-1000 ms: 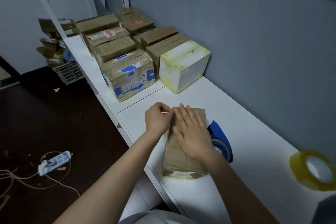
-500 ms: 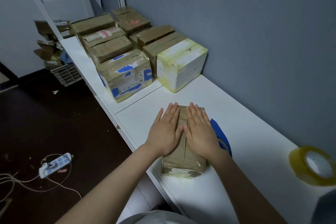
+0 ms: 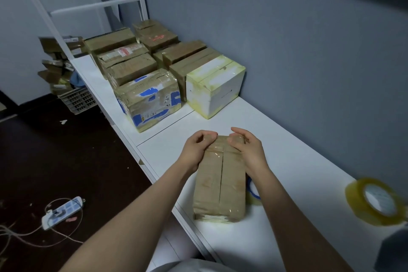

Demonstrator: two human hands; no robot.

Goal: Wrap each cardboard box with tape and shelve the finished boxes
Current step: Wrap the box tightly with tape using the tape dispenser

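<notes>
**A:** Brown cardboard all over. What is piled at the left end of the white table?

**B:** A cluster of taped boxes, packed close together by the wall. They look finished, though I cannot tell whether that spot counts as the shelf.

**A:** And the one in hand?

**B:** The box lies flat near the table's front edge. The left hand curls its fingers over the far left corner. The right hand curls over the far right corner, so both grip it. Clear tape shines across its top and near end.

**A:** Nearly wrapped, then?

**B:** I'd judge so, and shelving it is what remains. A blue tape roll sits just beside it, and a yellow roll lies further right.
</notes>
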